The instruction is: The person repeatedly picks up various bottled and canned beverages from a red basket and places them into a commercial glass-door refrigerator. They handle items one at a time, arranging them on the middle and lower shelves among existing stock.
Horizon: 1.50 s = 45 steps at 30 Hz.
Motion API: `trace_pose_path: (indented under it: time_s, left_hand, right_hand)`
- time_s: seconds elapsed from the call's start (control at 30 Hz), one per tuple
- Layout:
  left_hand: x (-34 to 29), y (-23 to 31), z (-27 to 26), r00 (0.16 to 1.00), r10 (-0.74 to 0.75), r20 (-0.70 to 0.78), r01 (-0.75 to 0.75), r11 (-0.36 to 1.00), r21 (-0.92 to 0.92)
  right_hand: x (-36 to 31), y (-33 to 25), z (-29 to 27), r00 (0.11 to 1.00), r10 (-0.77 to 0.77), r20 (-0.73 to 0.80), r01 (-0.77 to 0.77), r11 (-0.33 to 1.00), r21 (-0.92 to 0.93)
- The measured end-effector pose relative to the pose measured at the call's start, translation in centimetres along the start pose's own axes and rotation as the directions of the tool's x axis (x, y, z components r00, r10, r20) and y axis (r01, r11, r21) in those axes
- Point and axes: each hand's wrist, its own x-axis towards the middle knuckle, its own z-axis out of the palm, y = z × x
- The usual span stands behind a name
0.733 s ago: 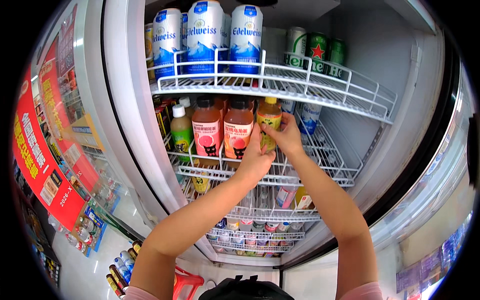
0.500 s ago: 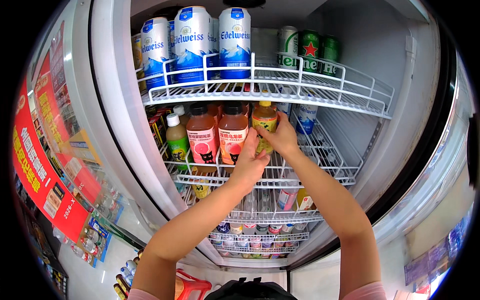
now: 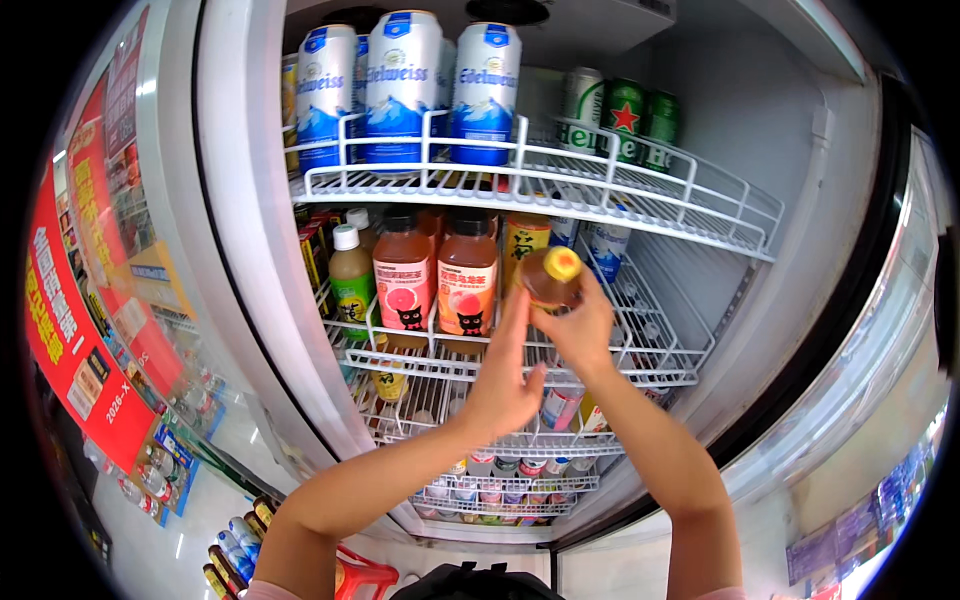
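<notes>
A brown drink bottle (image 3: pixel 543 287) with a yellow cap is held in front of the fridge's second shelf, tipped so that its cap points toward me. My right hand (image 3: pixel 584 330) is closed round its right side. My left hand (image 3: pixel 503 385) is at the bottle's left side, fingers stretched upward and thumb apart; whether its fingertips touch the bottle is unclear. Just behind stands a yellow-labelled drink (image 3: pixel 525 237), partly hidden. Left of it are two pink-labelled bottles with black caps, the nearer one an orange-pink bottle (image 3: pixel 467 275), and a green-labelled bottle (image 3: pixel 350 285) with a white cap.
A white wire shelf (image 3: pixel 420 182) above carries blue-and-white cans (image 3: pixel 400 90) and green cans (image 3: pixel 625 120). Wire rails front each shelf. Lower shelves hold many small drinks. The glass door (image 3: pixel 150 200) stands at the left, and a red stool (image 3: pixel 365 577) is on the floor.
The yellow-capped bottle has come off the second shelf toward me and tilted, in my right hand. My left hand has moved lower and nearer, its fingers straighter. The view has shifted slightly.
</notes>
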Motion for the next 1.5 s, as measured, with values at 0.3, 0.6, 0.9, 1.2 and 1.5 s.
trace_pose_path:
  time_s: [0.3,0.6,0.9,1.2,1.5]
  left_hand:
    - [-8.6,5.1,-0.2,0.962,0.258,0.087,-0.267,0.956,0.123]
    - [-19.5,1.3,-2.5,0.992,-0.102,-0.070,0.118,0.952,0.284]
    - [-20.8,-2.6,-7.2,0.953,-0.265,-0.150,0.302,0.887,0.349]
    - [-20.1,-5.0,-8.3,0.910,-0.375,-0.176,0.409,0.882,0.234]
    - [-18.5,-10.0,-9.4,0.895,-0.356,-0.270,0.395,0.912,0.106]
  right_hand:
    - [-9.5,-7.3,-5.2,0.978,0.208,0.021,-0.208,0.960,0.189]
    - [-17.0,-5.4,3.7,0.860,0.282,0.425,-0.453,0.806,0.381]
    - [-18.3,-2.2,13.2,0.892,0.119,0.436,-0.271,0.913,0.304]
    - [-18.7,1.0,17.3,0.908,0.183,0.377,-0.304,0.907,0.293]
    - [-16.3,2.5,21.2,0.877,0.156,0.455,-0.123,0.987,-0.101]
